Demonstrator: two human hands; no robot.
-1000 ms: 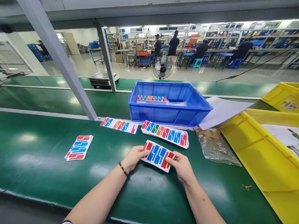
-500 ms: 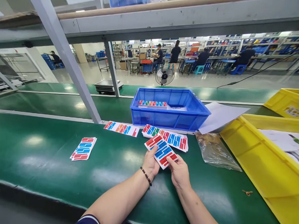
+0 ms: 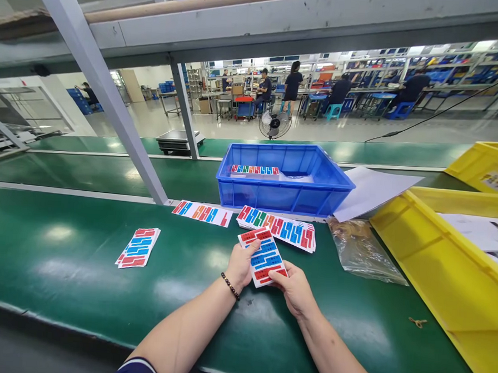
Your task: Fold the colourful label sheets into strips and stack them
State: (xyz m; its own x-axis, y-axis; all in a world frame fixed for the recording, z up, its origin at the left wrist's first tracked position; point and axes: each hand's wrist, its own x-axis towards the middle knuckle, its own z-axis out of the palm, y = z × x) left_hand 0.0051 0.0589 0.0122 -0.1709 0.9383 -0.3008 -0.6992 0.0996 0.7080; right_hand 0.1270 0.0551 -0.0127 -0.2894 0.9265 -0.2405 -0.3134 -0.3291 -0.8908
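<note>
A short stack of printed cards (image 3: 266, 256) with red and blue bracket shapes is held tilted above the green work surface (image 3: 80, 289). My left hand (image 3: 243, 264) grips its left edge, thumb on top. At its lower right corner my right hand (image 3: 291, 288) pinches it between thumb and fingers. Just behind lies a pile of longer printed strips (image 3: 280, 228), partly covered by the held cards. Another strip (image 3: 202, 212) with a blank gap lies left of that pile. Further left rests a small pile of similar red and blue cards (image 3: 139, 248).
A blue bin (image 3: 284, 195) holding more strips stands behind the piles. To the right are a clear plastic bag (image 3: 364, 254), a white sheet (image 3: 376, 187), a yellow bin (image 3: 444, 280) and a rubber band (image 3: 418, 322). A slanted grey post (image 3: 107, 101) rises at left. Several people sit or stand far behind.
Both hands have turned the card stack from nearly level to steeply slanted. My left hand has shifted right along it, and the view has tilted slightly. The other piles stay put.
</note>
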